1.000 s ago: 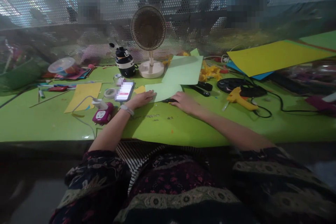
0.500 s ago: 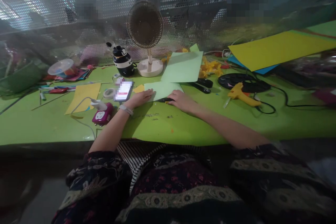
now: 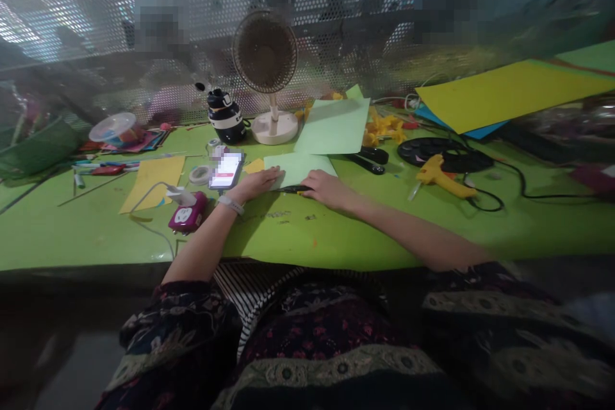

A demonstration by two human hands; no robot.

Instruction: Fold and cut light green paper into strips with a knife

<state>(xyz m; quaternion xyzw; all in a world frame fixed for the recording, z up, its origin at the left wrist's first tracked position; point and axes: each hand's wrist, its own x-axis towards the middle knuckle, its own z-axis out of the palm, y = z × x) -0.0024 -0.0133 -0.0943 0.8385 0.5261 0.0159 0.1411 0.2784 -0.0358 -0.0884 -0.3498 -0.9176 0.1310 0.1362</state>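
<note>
The pale green paper [image 3: 307, 165] lies flat on the table, on the near side of the fan [image 3: 273, 131]. At its left edge the left hand [image 3: 255, 184] lies flattened, fingers extended; lifting it could let the sheet skew. The right hand [image 3: 327, 189], nearside and right of the fan, appears to pinch a thin dark tool [image 3: 291, 189] along the near edge; if that is a blade, which I cannot tell, a slip could nick a finger. A second green sheet [image 3: 336, 122], just right of the fan, rests raised on clutter and might slide down if bumped. Moving air could lift either sheet; whether the fan runs is unclear. The glue gun [image 3: 444, 178], well right of the fan, could burn a straying arm if hot.
</note>
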